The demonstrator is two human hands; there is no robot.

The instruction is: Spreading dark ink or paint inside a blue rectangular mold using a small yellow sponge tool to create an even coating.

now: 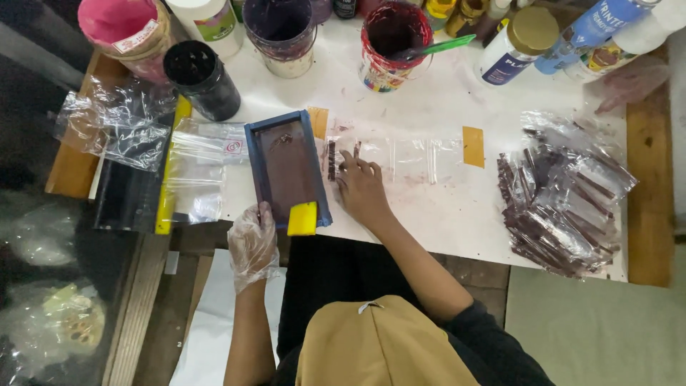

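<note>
My left hand [250,243], in a clear plastic glove, grips the near left corner of a blue-framed printing screen [251,163] coated in dark brown ink. A yellow squeegee [302,219] rests on the frame's near edge beside that hand. My bare right hand [361,187] lies flat with fingers spread on a clear plastic bag [411,157], just right of the frame. The bag is held to the white sheet [429,93] by yellow tape [472,146] at its ends and has dark printed marks near my fingertips.
A pile of printed clear bags [557,207] lies at the right. Unprinted bags [200,171] sit left of the frame. Along the far edge stand a black jar [201,78], a purple pot [282,28], a red-rimmed pot [389,43] with a green spatula [446,46], and a gold-lidded jar [518,43].
</note>
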